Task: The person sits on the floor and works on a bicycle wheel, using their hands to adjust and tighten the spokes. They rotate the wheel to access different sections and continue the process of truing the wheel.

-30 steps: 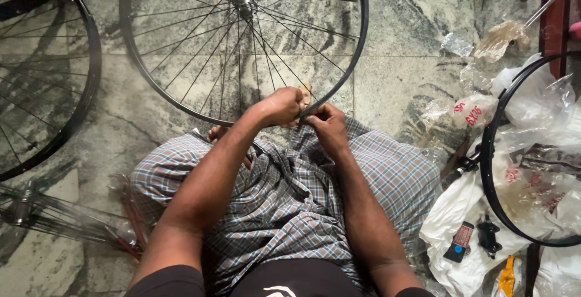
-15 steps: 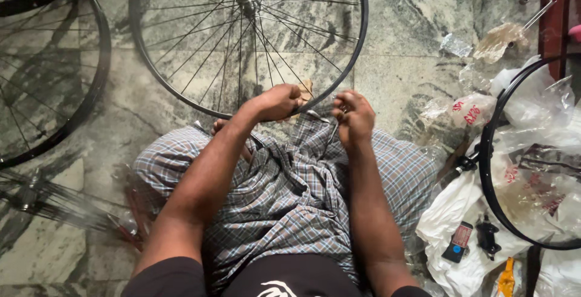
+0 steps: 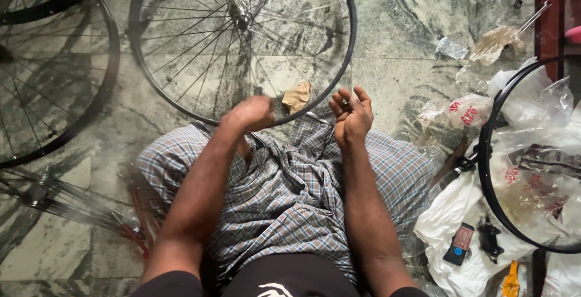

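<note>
Lying flat on the grey marbled stone floor (image 3: 399,49) before the seated person's checked cloth lap (image 3: 290,194): one black-rimmed spoked bicycle wheel (image 3: 242,43). Left hand (image 3: 249,114), blurred, at its near rim; finger state cannot be told. Right hand (image 3: 350,114) raised beside the rim, fingers curled loosely, palm up. Crumpled brown paper scrap (image 3: 296,96) between the hands. White plastic bags (image 3: 484,212) right.

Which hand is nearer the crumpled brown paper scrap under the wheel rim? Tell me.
Left. The left hand sits just left of the paper scrap, against the wheel rim; the right hand is slightly farther, to its right.
</note>
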